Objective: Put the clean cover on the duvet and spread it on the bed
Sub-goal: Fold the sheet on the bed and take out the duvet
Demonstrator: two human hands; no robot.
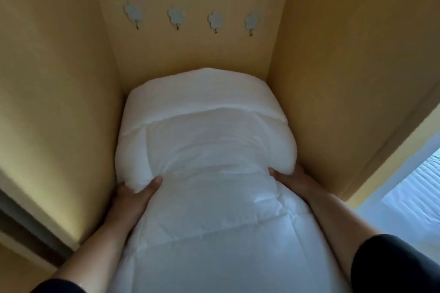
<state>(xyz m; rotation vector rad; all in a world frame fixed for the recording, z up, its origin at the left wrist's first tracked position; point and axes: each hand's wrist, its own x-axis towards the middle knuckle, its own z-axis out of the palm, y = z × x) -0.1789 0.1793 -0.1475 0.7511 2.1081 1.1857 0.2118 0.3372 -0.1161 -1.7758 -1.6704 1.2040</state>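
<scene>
Hands, two, yours. Your left hand [133,194] grips the duvet [204,154] at its left flank: thumb laid flat on top, dented into the fabric, the fingers curled under and mostly hidden. Your right hand [289,179] grips the right flank the same way, thumb on top, fingers tucked out of sight beneath the bulge. Both forearms are bare; two dark sleeves [392,266] end above the elbows, at the bottom corners.

Duvet, one, white, no cover on it. Folded into a long, thick bundle, soft and puffy, with rounded corners. Matte cloth, finely creased, stitched seams crossing it. A folded layer lies across the far end like a band. You are squeezing it in at the middle, so it narrows between your hands and swells beyond them. Its far end sits inside the cupboard [71,102], touching or nearly touching the back panel; its near end runs out of view below.

Cupboard, one, tall and narrow, smooth pale yellow panels: one back, two sides, plain flat surfaces.

Hooks [177,16], four, in a level row high on the back panel. Each has a pale flower-shaped base and a small metal hook hanging below. Nothing hangs on them.

Bed [409,190], one, partly seen at the lower right past the cupboard's side: white ribbed fabric, blurred.
</scene>
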